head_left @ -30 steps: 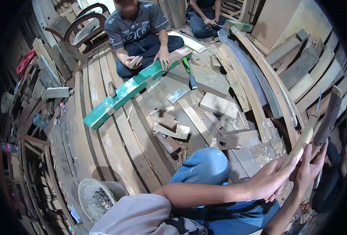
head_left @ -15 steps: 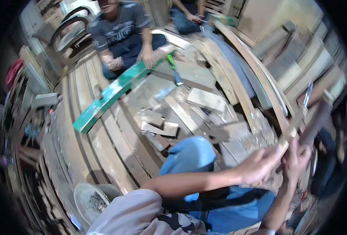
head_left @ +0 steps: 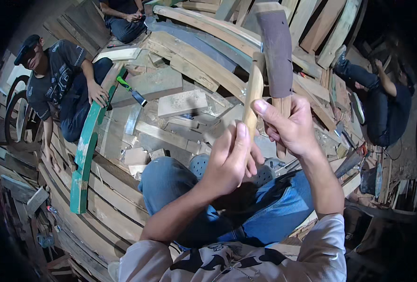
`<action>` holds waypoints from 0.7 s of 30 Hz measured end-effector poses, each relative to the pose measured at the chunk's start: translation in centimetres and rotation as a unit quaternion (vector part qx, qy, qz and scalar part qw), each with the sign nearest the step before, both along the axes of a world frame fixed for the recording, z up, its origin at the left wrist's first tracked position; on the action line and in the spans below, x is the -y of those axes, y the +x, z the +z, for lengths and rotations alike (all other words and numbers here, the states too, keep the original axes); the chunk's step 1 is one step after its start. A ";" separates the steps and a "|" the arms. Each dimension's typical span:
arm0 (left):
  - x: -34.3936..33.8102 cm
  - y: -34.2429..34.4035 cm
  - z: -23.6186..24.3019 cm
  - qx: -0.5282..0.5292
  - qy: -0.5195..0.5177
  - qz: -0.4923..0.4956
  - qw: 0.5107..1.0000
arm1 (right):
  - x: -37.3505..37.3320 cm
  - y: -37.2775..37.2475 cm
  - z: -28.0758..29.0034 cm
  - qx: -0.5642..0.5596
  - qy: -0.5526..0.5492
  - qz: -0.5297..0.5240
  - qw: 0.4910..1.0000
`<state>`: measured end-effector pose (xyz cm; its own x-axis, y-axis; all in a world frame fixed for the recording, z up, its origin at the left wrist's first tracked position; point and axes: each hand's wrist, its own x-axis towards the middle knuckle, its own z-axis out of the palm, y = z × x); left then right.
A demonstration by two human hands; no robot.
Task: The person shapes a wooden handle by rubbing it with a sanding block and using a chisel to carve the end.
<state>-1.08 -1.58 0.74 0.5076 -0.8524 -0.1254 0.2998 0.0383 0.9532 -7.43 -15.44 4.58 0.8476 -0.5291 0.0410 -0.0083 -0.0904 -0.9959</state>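
My left hand [head_left: 228,157], low in the middle, is closed round a pale, slim wooden piece [head_left: 253,91] held upright at a slight tilt; a narrow sliver of metal shows by its top, partly hidden. My right hand [head_left: 288,124], just to its right, grips a wooden mallet [head_left: 274,51] with a dark head and a pale handle, its thumb lying beside the pale piece. Both are raised over my bent legs in jeans [head_left: 166,181]. Grey perforated clogs [head_left: 199,164] show behind my left hand.
A worker at left touches a long green-painted beam [head_left: 88,152]; another sits at the back [head_left: 126,26], a third at right [head_left: 377,108]. A green-handled tool [head_left: 124,82] lies among wood blocks [head_left: 182,103]. Long boards [head_left: 194,61] are stacked behind; slats [head_left: 110,202] run along the left.
The view has swung toward the right, so the workers and beam sit further left. My hands have come from the right edge to the middle, still holding both pieces upright.
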 end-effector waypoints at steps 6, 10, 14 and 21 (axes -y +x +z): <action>0.3 0.6 0.0 -0.014 -0.010 0.019 1.000 | 0.0 0.1 -0.1 0.036 0.022 0.041 0.998; 0.6 0.7 -0.3 -0.018 -0.007 0.019 1.000 | 0.3 -0.1 -0.3 0.022 -0.032 0.036 0.999; 0.9 0.7 0.2 -0.017 0.002 0.022 1.000 | 0.4 -0.5 -0.3 0.016 -0.051 0.036 0.998; 0.4 0.5 0.6 -0.077 -0.004 -0.017 0.997 | 0.6 -1.2 0.2 0.012 -0.082 0.028 0.996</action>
<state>-0.57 -1.99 1.30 0.4544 -0.8695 -0.1936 0.4441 0.0327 0.8954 -8.58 -16.05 4.80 0.8731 -0.4657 0.1442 0.0259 -0.2512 -0.9676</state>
